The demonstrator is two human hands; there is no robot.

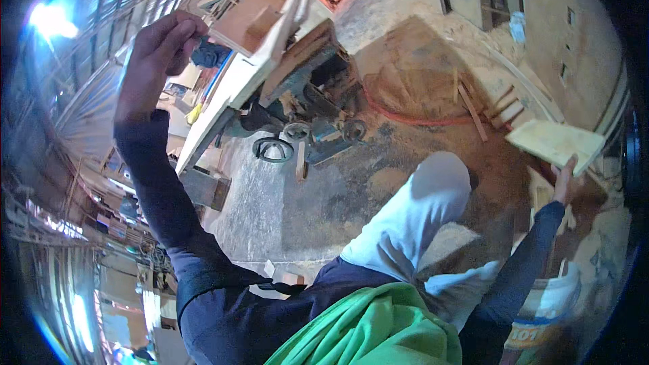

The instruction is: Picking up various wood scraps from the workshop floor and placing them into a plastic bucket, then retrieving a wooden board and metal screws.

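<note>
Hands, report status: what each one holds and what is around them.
Left hand raised, gripping edge of wooden panel. Right hand holds pale board from below. Saw machine and scrap wood on sawdust floor between.

One package shows — a white plastic bucket (549, 318) at the lower right, just beside the person's dark right sleeve. Its side carries a printed label (531, 333) with an orange band and dark lettering — partly cut off by the picture's edge.
</note>
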